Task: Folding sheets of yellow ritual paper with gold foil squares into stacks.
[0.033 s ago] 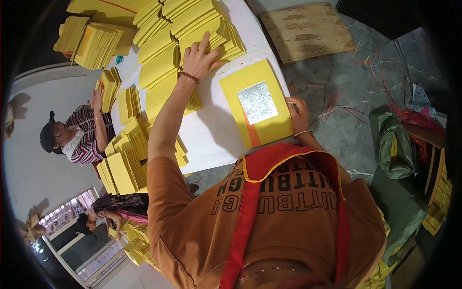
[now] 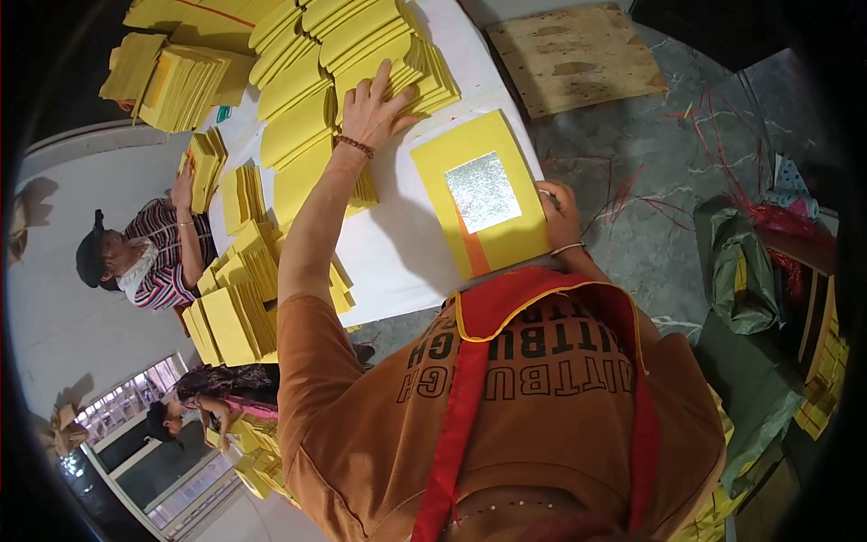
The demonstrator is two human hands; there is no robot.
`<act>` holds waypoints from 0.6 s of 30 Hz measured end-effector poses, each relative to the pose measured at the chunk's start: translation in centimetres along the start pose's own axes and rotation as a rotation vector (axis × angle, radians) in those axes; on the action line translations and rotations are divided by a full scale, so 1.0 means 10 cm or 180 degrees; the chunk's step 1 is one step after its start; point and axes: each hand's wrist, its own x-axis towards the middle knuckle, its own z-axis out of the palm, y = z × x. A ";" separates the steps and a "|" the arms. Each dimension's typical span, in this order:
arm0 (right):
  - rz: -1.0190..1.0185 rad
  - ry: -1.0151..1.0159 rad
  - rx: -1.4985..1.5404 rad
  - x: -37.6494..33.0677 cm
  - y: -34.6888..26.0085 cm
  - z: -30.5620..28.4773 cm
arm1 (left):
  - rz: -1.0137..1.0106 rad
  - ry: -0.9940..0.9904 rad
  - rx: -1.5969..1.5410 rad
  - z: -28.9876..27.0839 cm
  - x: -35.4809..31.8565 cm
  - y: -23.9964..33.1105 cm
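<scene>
My left hand [image 2: 375,107] lies with fingers spread on a stack of folded yellow paper [image 2: 390,65], palm down. A beaded bracelet circles that wrist. At the right edge of the table, my right hand [image 2: 562,215] has its fingers curled at the side of a yellow paper sheet [image 2: 432,172]. A silver foil square [image 2: 483,191] sits on this sheet, with an orange strip [image 2: 473,250] running from it toward my body. The right thumb is mostly hidden.
More yellow paper stacks [image 2: 298,126] cover the white table [image 2: 397,203] to the left. A co-worker's hand [image 2: 182,191] touches one stack; another person bends over papers farther back. A wooden board [image 2: 578,59], red strings and green sacks [image 2: 739,271] lie right of the table.
</scene>
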 end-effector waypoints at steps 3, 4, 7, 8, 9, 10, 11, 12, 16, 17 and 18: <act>-0.0019 -0.0026 -0.0012 0.00 -0.04 0.00 | -0.0077 -0.0025 0.0024 0.02 -0.01 -0.01; -0.0015 -0.0044 -0.0011 -0.01 -0.04 0.00 | -0.0102 -0.0048 0.0049 0.03 -0.02 -0.01; -0.0145 -0.0051 0.0000 0.00 -0.03 -0.01 | -0.0104 -0.0024 0.0117 0.04 -0.01 -0.03; -0.0137 -0.0034 0.0008 -0.01 -0.03 -0.01 | -0.0084 -0.0025 0.0114 0.04 0.00 -0.04; -0.0104 -0.0027 0.0001 -0.01 -0.04 -0.02 | -0.0048 0.0007 0.0106 0.05 0.01 -0.03; -0.0071 -0.0016 -0.0007 -0.01 -0.05 -0.03 | -0.0011 0.0042 0.0097 0.06 0.02 -0.03; -0.0060 0.0024 -0.0010 0.00 -0.03 -0.01 | 0.0022 0.0053 0.0075 0.05 0.02 -0.04; -0.0166 0.0040 -0.0061 0.02 0.01 0.00 | -0.0029 -0.0031 0.0044 0.05 0.03 -0.03; -0.0217 -0.0049 0.0048 0.00 -0.03 0.04 | -0.0108 -0.0104 0.0140 -0.01 -0.03 -0.07; -0.0117 -0.0007 0.0067 0.00 -0.03 0.02 | -0.0085 -0.0093 0.0140 0.02 0.00 -0.07; -0.0118 -0.0008 0.0072 0.00 -0.04 0.01 | -0.0065 -0.0082 0.0118 0.03 0.01 -0.04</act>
